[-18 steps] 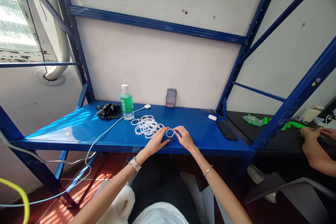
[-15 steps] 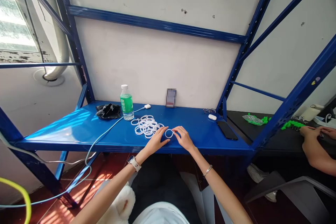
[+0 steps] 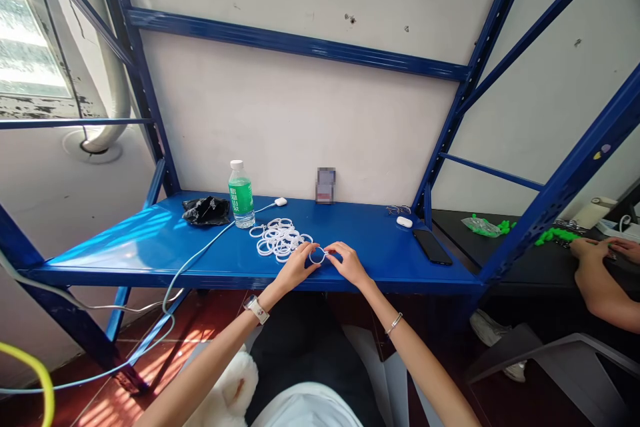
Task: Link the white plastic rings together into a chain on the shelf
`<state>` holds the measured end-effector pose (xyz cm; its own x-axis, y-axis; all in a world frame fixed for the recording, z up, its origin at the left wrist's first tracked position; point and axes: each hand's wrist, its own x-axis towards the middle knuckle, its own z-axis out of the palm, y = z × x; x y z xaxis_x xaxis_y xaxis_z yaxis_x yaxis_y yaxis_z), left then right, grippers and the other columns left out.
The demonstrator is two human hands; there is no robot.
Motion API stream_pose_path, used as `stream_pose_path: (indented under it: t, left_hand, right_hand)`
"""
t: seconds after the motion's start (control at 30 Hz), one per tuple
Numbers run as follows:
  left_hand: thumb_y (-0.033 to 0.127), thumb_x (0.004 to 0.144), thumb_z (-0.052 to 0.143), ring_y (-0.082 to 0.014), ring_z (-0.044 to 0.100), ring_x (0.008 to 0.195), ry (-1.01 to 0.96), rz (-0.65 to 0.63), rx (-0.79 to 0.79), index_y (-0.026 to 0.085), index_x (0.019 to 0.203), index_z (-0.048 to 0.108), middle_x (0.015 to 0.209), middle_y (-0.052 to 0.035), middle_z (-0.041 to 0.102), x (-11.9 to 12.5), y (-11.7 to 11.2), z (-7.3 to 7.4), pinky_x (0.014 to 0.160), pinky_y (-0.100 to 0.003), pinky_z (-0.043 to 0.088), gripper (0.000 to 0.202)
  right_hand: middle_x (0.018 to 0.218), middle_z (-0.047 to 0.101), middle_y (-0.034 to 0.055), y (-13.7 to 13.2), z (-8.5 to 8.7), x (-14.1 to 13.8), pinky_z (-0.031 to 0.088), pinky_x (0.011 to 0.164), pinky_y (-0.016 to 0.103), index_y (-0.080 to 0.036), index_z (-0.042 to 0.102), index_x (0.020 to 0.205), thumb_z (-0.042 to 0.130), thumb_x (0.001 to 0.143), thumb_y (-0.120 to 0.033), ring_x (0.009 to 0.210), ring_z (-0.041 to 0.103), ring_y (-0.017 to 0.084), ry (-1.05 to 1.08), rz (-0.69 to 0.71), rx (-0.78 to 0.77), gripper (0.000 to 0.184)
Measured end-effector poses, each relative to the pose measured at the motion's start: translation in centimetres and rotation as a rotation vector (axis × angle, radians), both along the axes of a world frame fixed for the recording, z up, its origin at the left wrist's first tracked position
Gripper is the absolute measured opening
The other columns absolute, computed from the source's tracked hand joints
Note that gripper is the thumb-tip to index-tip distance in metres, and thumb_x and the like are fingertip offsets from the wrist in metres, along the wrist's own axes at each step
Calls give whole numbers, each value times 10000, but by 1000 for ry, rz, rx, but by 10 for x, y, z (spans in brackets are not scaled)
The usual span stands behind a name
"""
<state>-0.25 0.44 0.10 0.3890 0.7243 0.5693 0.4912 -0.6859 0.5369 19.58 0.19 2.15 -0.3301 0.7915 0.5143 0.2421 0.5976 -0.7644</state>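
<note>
A single white ring (image 3: 316,255) lies on the blue shelf (image 3: 150,240) near its front edge. My left hand (image 3: 295,267) pinches the ring's left side with fingertips curled. From the other side my right hand (image 3: 349,263) pinches the same ring. Just behind my left hand sits a pile of several white rings (image 3: 279,239). A white watch is on my left wrist and a thin bracelet on my right.
A green-labelled water bottle (image 3: 241,195), a black crumpled bag (image 3: 207,211), a white cable with plug (image 3: 281,201), a small blurred card (image 3: 325,185), white earbuds case (image 3: 404,221) and a black phone (image 3: 433,247) share the shelf. Another person's hands (image 3: 600,250) work at the right by green parts (image 3: 555,235).
Both hands have closed in on the single ring and shifted slightly left and toward me with it. The ring pile has not moved.
</note>
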Motion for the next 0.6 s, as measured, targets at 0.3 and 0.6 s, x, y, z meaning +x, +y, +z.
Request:
stream_pose_path:
  t: [0.3,0.6]
  left_hand:
    - [275,883,510,-218,570,919,11,2,33,225,1258,468,1002,-69,557,-1,1,-2,800,-363,512,380]
    - [432,919,469,-204,606,863,-26,-29,5,210,1274,510,977,-73,610,0,-3,3,761,-332,516,421]
  right_hand:
    - [937,639,48,1,-1,0,433,909,403,-289,691,968,607,856,-355,894,570,230,-55,-20,31,155]
    - [841,662,38,2,2,2,484,738,317,-233,677,899,541,898,-408,770,607,193,-109,-93,65,221]
